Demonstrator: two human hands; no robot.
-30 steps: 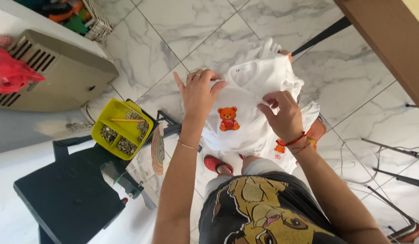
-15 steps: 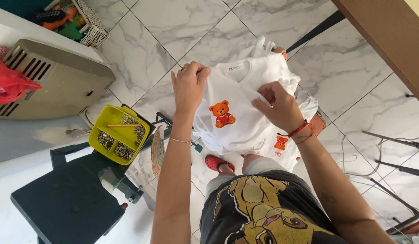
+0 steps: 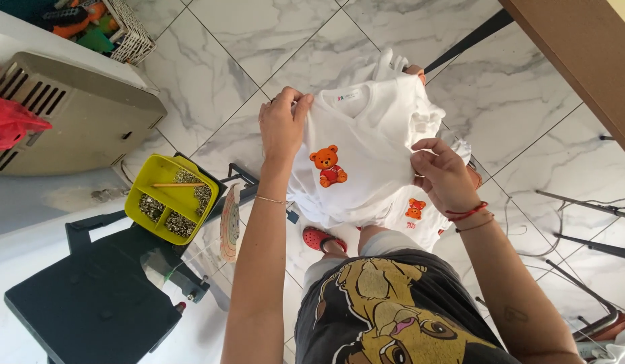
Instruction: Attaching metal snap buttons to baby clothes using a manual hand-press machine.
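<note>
Head view: left hand pinches the white shirt at its shoulder; right hand grasps its opposite edge, bear print between both grips.

Small home garment workshop: marble-tile floor, yellow tray of metal snaps, black press machine, stacked printed white shirts.

Open marble floor ahead of both hands, nothing standing there. Left of the left hand: yellow tray on a black machine, grey heater farther out. Right of the right hand: wooden tabletop overhead, dark table leg, cables on the floor.
</note>
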